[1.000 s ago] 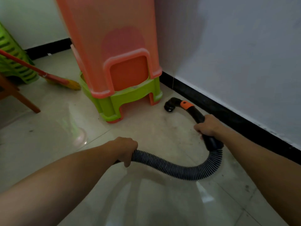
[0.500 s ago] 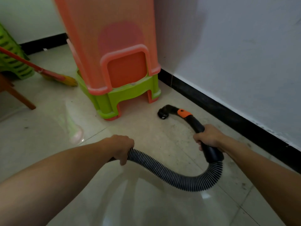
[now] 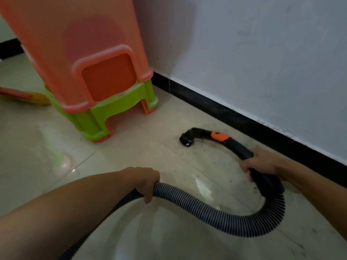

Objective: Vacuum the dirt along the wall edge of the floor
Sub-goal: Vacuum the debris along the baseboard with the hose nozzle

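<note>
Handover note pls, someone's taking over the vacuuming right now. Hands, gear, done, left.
Left hand grips the ribbed hose; right hand grips the black handle tube.
Nozzle is down at the floor, apart from the black baseboard, near the stacked stools.
Done: cannot tell. Left: dark specks on the tiles beside the baseboard.

No legible text, brand or number anywhere. Orange collar (image 3: 220,136) on the wand (image 3: 238,149) carries a small dark mark, too small to read.
</note>
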Demonstrator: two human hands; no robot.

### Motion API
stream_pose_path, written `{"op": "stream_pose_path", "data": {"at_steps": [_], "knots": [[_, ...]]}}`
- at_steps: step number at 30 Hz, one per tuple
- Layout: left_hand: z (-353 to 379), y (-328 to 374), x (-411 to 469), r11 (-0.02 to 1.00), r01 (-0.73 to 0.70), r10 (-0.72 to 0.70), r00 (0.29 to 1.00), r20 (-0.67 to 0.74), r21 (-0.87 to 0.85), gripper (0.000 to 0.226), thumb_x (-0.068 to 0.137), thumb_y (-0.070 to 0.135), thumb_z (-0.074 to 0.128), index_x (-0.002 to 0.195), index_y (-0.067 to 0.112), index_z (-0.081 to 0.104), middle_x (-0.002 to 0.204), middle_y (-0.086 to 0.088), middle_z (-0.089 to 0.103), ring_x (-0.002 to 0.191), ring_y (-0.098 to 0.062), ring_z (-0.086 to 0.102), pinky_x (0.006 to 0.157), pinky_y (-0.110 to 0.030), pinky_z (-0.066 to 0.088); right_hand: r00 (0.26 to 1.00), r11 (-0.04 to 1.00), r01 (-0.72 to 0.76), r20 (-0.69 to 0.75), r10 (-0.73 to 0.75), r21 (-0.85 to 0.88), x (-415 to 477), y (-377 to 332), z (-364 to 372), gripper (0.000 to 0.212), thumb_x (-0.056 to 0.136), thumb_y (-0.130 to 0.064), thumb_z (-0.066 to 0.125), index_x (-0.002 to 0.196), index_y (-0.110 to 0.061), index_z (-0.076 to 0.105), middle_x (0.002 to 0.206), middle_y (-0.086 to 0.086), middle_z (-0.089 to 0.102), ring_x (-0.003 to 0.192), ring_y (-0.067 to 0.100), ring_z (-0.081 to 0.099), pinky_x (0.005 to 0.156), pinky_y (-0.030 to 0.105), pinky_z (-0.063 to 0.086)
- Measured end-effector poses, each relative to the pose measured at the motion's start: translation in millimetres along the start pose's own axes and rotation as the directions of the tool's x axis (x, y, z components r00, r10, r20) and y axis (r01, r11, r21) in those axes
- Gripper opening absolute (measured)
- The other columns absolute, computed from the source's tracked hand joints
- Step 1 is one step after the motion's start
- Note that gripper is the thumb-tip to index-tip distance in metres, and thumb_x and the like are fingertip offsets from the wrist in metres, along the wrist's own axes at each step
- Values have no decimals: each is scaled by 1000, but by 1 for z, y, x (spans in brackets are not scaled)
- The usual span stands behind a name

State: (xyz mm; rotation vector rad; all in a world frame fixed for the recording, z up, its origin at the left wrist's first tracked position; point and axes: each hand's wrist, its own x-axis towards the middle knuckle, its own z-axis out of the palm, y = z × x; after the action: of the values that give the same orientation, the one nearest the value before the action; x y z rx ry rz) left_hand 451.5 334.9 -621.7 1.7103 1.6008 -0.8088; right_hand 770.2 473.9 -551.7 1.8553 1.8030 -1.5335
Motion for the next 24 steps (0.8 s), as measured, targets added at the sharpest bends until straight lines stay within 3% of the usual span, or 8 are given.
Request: {"op": "stream_pose_path", "data": {"at_steps": [3, 6, 9, 14, 18, 22, 24], "knots": [[2, 9, 12, 998, -24, 21, 999, 48, 57, 37, 66, 30, 84, 89, 20, 57, 72, 5, 56, 74, -19, 60, 61, -30, 48, 997, 999, 40, -60, -42, -20, 2, 8, 6, 25, 74, -2, 69, 95, 0, 57, 67, 15, 66, 55, 26, 67, 58, 35, 58], [2, -1, 12, 998, 14, -17, 999, 41, 69, 39, 67, 29, 83, 95, 18, 60, 80, 2, 60, 77, -19, 61, 64, -31, 50, 987, 998, 65, -151, -60, 27, 10, 10, 18, 29, 76, -2, 69, 102, -2, 56, 69, 16, 67, 52, 25, 67, 54, 33, 57], [6, -13, 4, 996, 52, -55, 998, 35, 75, 44, 67, 30, 83, 105, 15, 64, 91, -2, 65, 81, -20, 62, 69, -32, 52, 993, 995, 95, -74, -93, 17, 17, -3, 33, 28, 74, -2, 69, 100, -4, 57, 62, 12, 66, 49, 23, 67, 48, 28, 53], [4, -34, -16, 994, 102, -101, 995, -22, 49, 40, 65, 30, 83, 91, 23, 54, 77, 4, 55, 80, -19, 60, 68, -33, 51, 976, 987, 154, -163, -146, 40, 28, -12, 53, 24, 75, -4, 69, 96, -4, 57, 63, 15, 67, 49, 26, 67, 49, 33, 57], [11, -38, -28, 991, 128, -128, 992, -12, 36, 43, 62, 31, 85, 91, 24, 54, 84, 3, 60, 85, -20, 63, 76, -36, 55, 982, 982, 189, 8, -189, -7, 29, -25, 61, 25, 75, -4, 68, 97, -5, 57, 56, 7, 65, 50, 24, 67, 49, 29, 54], [17, -42, -40, 987, 159, -158, 987, -12, 8, 50, 63, 31, 85, 103, 20, 58, 98, -1, 63, 90, -21, 63, 78, -36, 55, 974, 976, 219, -48, -220, -10, 37, -34, 65, 25, 77, -4, 68, 98, -8, 56, 59, 11, 66, 47, 22, 66, 46, 27, 51], [20, -42, -42, 986, 159, -159, 987, 1, -47, 49, 64, 31, 84, 103, 20, 56, 99, -1, 62, 91, -21, 62, 76, -34, 53, 979, 979, 203, 16, -203, 4, 35, -30, 59, 24, 76, -1, 67, 98, -4, 57, 58, 11, 65, 48, 24, 65, 48, 29, 53]]}}
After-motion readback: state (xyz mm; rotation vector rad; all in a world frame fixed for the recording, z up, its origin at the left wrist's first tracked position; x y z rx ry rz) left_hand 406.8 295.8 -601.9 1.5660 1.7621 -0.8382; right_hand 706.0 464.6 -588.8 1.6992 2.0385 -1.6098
